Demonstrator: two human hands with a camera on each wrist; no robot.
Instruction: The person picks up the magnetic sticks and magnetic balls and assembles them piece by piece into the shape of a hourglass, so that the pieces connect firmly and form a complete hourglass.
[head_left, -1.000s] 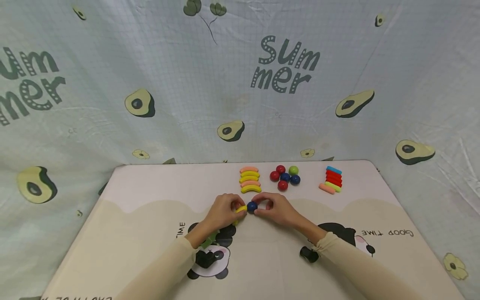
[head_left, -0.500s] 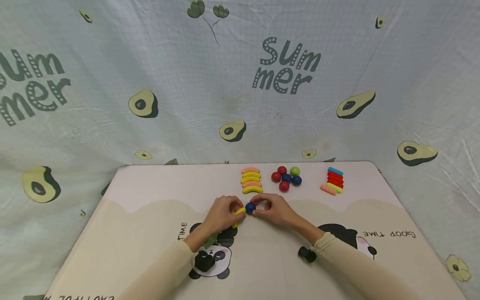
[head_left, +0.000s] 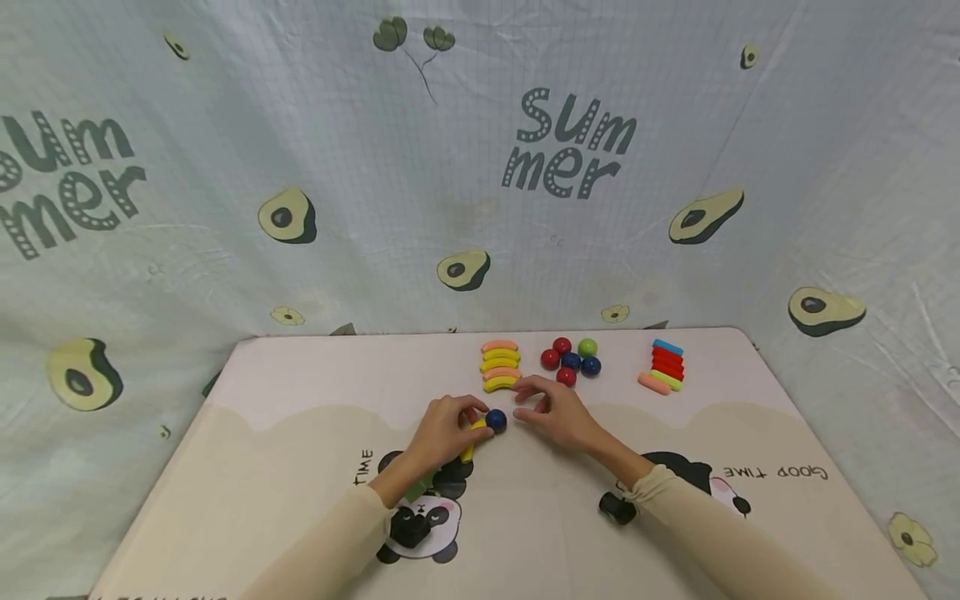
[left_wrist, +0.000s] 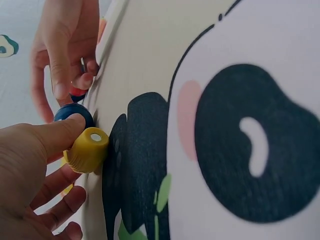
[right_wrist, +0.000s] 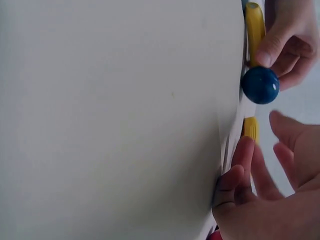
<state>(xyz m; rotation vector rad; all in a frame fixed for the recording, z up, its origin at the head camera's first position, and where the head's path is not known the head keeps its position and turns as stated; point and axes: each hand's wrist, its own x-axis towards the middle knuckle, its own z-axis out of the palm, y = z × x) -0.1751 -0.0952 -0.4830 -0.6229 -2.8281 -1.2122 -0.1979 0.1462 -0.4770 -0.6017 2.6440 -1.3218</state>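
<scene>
My left hand [head_left: 442, 429] pinches a yellow curved stick [head_left: 468, 454] between thumb and fingers, near the table. A glossy dark blue ball [head_left: 496, 421] sits against the stick's far end, beside the thumb tip. In the left wrist view, one end of the yellow stick [left_wrist: 91, 150] faces the camera and shows a white round spot; the fingers cover part of it. Just right of the ball, my right hand [head_left: 555, 412] holds nothing, its fingers loosely bent and apart. The right wrist view shows a gap between those fingers and the blue ball [right_wrist: 260, 85].
Behind the hands lies a row of yellow and orange curved sticks [head_left: 500, 356]. To its right is a cluster of red, blue and green balls [head_left: 570, 361], then a stack of short straight sticks [head_left: 667, 360]. A patterned cloth [head_left: 375, 183] hangs behind the table.
The right hand has let go of the blue ball and drawn back to the right. The ball stays at the yellow stick in the left hand, having shifted slightly left.
</scene>
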